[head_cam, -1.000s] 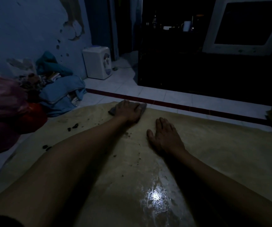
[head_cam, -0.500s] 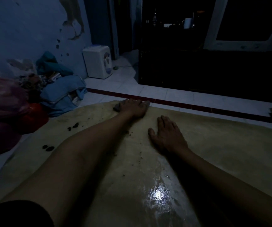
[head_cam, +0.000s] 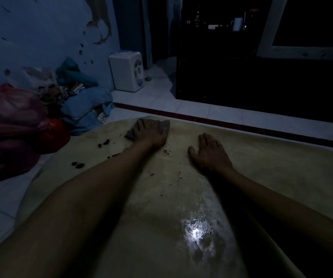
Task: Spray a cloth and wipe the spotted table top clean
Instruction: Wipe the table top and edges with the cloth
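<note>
Far out on the table top (head_cam: 261, 177), a grey cloth (head_cam: 164, 125) lies pressed under the left hand (head_cam: 149, 132).

Only the cloth's corners show, one poking out on each side of that hand, whose fingers lie flat and straight over it near the table's far edge. The right hand (head_cam: 209, 155) rests palm down on the bare surface just beside it, fingers spread a little, thumb out to the left. Dark spots (head_cam: 78, 165) dot the pale top to the left of the left forearm, with smaller specks (head_cam: 166, 151) between the two arms. Nearer the camera a wet patch (head_cam: 196, 231) glares with reflected light. Beyond the table, a white dispenser (head_cam: 127, 71) stands on the tiled floor, and a heap of clothes (head_cam: 85, 109) lies to the left.
</note>
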